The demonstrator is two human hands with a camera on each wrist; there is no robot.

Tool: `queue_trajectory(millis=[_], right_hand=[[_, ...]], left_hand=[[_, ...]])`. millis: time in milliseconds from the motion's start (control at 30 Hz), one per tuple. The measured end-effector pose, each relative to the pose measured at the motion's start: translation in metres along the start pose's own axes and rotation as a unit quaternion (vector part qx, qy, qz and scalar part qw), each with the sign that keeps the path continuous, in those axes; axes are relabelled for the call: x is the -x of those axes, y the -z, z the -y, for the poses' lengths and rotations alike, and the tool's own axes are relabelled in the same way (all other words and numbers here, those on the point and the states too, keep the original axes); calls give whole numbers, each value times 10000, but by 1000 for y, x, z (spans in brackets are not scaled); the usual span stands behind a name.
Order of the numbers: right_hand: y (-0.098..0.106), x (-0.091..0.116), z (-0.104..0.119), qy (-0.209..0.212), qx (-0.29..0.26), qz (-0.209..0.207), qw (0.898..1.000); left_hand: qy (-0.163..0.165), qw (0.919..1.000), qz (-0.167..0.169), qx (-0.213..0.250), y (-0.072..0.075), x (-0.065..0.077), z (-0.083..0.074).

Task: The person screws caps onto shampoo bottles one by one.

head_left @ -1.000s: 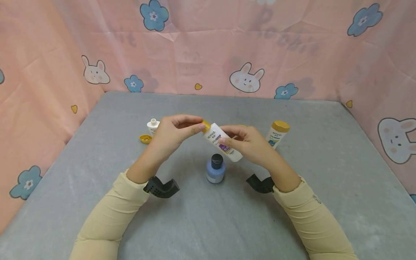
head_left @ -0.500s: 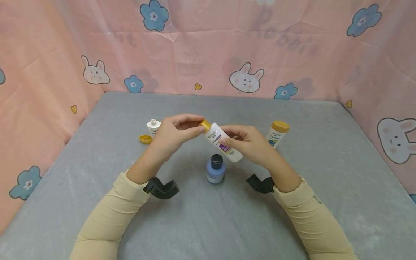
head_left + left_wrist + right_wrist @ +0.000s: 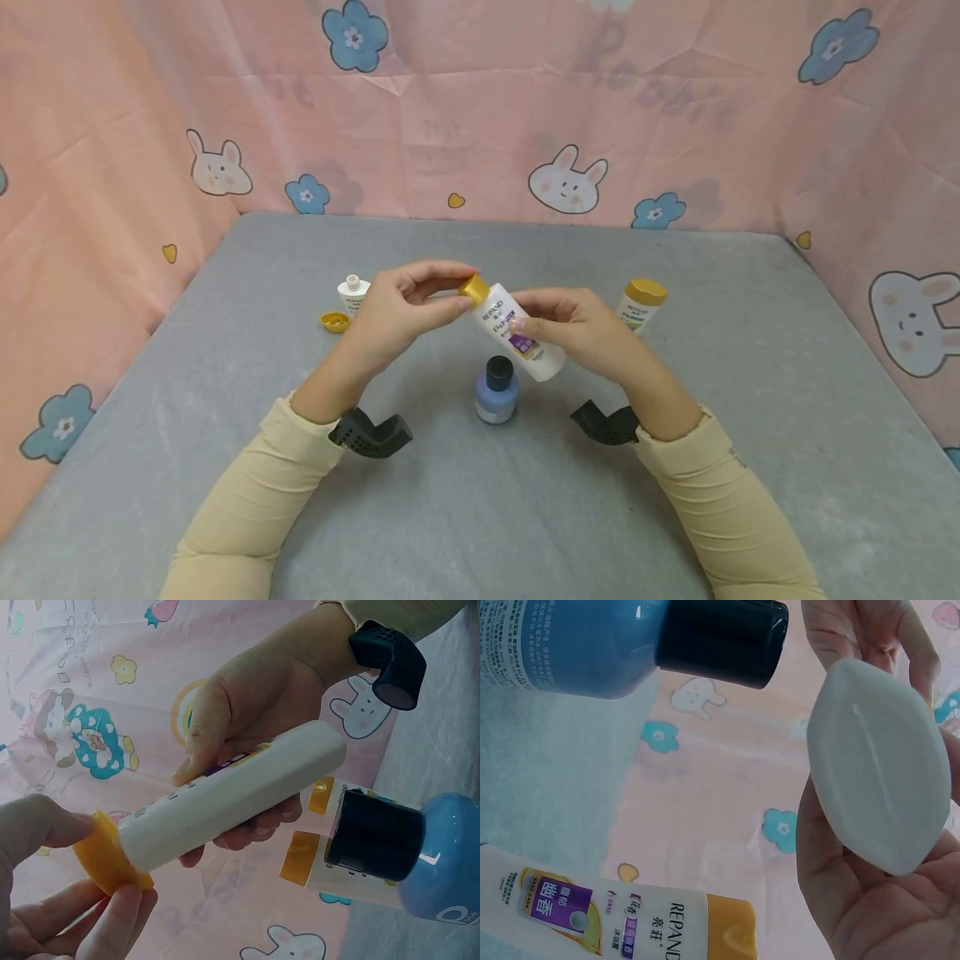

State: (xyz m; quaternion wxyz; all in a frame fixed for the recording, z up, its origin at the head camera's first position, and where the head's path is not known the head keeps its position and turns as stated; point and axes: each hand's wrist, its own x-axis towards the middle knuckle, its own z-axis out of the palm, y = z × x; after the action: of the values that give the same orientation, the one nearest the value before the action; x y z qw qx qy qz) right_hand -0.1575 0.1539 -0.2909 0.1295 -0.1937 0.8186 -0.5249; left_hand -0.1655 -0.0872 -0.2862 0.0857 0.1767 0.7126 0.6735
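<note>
A white toiletry bottle [image 3: 517, 333] with a purple label is held tilted above the table, its yellow cap [image 3: 475, 290] at the upper left end. Around the bottle's body curl the fingers and thumb of my right hand [image 3: 592, 329]. My left hand [image 3: 401, 308] pinches the cap between thumb and fingertips. In the left wrist view the cap [image 3: 112, 855] sits against the end of the white body [image 3: 240, 795]. The right wrist view looks straight at the bottle's base [image 3: 877, 769]. Just below the hands stands a blue bottle [image 3: 497, 396] with a black cap.
Behind my left hand an uncapped white bottle [image 3: 352, 292] stands beside a loose yellow cap [image 3: 335, 322]. Another white bottle [image 3: 639, 312], yellow-capped, is behind my right hand. A grey cloth covers the table [image 3: 480, 517]; a pink printed curtain [image 3: 450, 108] surrounds it.
The bottle's lower end has shifted slightly right and toward me with my right hand. My left fingertips have moved a little around the cap, and more of the cap shows.
</note>
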Motion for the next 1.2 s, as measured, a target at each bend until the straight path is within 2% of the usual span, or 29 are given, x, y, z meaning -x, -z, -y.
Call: queue_trajectory(millis=[167,300,500,633,900,1200], right_hand=[[1,0,0,-38,9,-27,10000],[1,0,1,-24,101,-125,9999],[0,1,2,7,235,-161,9996],[-1,1,2,32,330,-165,9993],[-1,1,2,213,410,-221,9987],[-1,0,2,225,450,-196,9985]], left_hand=[[-142,9998,146,53,2,0,-1],[-97,9999,91,-43,3,2,-5],[321,9989,-243,-241,4,2,-7],[560,9972,-333,-376,2,1,-6],[539,9972,-267,-440,-1,1,-5],[537,9972,-251,-461,-2,2,-4]])
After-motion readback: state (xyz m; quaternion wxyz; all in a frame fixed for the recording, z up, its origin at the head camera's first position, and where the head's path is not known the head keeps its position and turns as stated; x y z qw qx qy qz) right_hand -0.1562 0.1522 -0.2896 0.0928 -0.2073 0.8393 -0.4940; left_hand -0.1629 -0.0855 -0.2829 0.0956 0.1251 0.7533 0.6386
